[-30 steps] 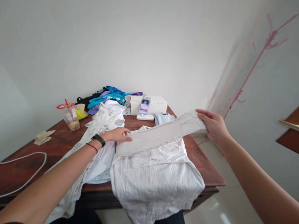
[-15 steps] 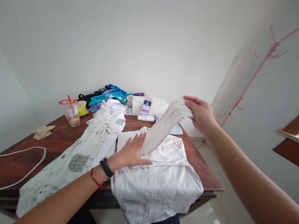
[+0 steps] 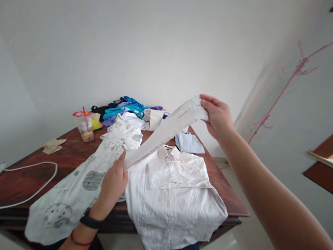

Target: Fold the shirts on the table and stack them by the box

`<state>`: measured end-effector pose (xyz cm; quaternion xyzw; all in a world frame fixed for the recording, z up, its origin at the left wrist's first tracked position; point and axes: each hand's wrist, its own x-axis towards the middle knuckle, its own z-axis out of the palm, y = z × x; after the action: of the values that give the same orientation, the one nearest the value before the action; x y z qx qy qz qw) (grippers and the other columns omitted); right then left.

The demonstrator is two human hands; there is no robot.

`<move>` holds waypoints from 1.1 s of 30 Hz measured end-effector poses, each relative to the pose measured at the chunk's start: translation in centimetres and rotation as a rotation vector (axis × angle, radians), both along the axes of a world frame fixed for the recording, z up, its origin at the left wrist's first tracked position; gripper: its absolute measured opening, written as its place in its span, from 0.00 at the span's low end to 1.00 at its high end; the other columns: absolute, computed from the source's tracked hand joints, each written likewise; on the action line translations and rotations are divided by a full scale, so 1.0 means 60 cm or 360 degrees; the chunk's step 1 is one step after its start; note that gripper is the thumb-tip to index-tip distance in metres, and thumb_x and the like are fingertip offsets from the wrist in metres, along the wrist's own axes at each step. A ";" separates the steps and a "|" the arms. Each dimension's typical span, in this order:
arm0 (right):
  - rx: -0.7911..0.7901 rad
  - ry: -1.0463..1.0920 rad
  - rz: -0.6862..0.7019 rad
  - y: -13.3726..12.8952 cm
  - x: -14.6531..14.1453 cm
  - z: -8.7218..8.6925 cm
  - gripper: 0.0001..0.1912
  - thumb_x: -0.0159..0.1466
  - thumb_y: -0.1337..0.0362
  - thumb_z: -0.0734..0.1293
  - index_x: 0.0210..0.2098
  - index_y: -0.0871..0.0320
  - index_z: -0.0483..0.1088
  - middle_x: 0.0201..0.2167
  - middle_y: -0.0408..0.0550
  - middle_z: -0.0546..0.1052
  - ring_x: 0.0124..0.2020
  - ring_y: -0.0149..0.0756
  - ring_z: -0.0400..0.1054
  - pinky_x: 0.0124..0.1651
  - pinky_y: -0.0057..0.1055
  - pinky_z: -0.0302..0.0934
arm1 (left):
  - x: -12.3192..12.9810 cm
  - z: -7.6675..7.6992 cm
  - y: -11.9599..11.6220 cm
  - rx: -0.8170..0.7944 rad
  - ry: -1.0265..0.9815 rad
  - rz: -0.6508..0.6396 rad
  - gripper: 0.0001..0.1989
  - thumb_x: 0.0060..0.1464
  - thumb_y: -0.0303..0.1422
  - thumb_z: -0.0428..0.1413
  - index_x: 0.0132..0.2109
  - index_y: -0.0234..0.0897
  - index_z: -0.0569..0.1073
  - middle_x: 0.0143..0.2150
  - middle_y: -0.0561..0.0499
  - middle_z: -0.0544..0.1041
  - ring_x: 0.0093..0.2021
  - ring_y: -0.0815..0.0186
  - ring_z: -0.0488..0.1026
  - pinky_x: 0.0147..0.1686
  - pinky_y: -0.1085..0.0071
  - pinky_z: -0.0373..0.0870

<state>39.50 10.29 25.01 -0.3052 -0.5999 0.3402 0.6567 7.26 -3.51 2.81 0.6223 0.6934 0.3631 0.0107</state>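
A white striped shirt (image 3: 173,207) lies on the table with its collar toward the back and its lower part hanging over the front edge. One sleeve is folded across its chest. My right hand (image 3: 216,115) pinches the cuff of the other sleeve (image 3: 166,131), raised and stretched diagonally above the shirt. At the shoulder end of that sleeve, my left hand (image 3: 114,182) touches the fabric; its fingers point up and its grip is partly hidden. A white garment with grey animal prints (image 3: 91,180) lies left of the shirt.
Behind are a pile of blue, purple and black clothes (image 3: 127,108), a plastic cup (image 3: 86,127), a white box (image 3: 155,120) and a folded light-blue cloth (image 3: 190,142). A white cable (image 3: 54,173) and napkin (image 3: 53,146) lie left. A pink coat rack (image 3: 283,88) stands right.
My left hand has moved left, from the shirt's middle to its left shoulder. My right hand has risen slightly leftward with the cuff, and the sleeve is stretched longer, uncovering the collar.
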 end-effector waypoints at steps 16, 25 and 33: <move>-0.0662 -0.1184 -0.0758 -0.011 0.184 -0.455 0.16 0.58 0.63 0.65 0.41 0.59 0.82 0.39 0.55 0.84 0.44 0.49 0.78 0.48 0.37 0.68 | -0.029 -0.020 0.043 -0.0482 0.0388 -0.0594 0.35 0.45 0.22 0.55 0.61 0.49 0.74 0.72 0.39 0.60 0.73 0.44 0.52 0.68 0.36 0.31; -0.0493 -0.1773 -0.0793 -0.025 0.171 -0.442 0.16 0.66 0.66 0.61 0.48 0.58 0.77 0.53 0.55 0.78 0.54 0.46 0.71 0.57 0.34 0.60 | -0.041 0.007 0.058 -0.0826 0.0482 -0.0526 0.37 0.45 0.35 0.62 0.65 0.45 0.71 0.74 0.33 0.54 0.74 0.41 0.49 0.67 0.37 0.39; -0.0655 -0.1799 -0.0886 -0.001 0.186 -0.444 0.19 0.65 0.56 0.66 0.51 0.61 0.72 0.48 0.59 0.77 0.50 0.47 0.73 0.48 0.34 0.63 | 0.000 0.049 0.083 -0.0752 0.0133 -0.0591 0.32 0.54 0.55 0.59 0.61 0.45 0.75 0.73 0.37 0.58 0.74 0.39 0.46 0.68 0.39 0.39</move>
<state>50.67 10.22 -1.62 -0.6996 -0.6735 0.0529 0.2326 7.24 1.47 5.77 0.7332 0.6327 0.1576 0.1928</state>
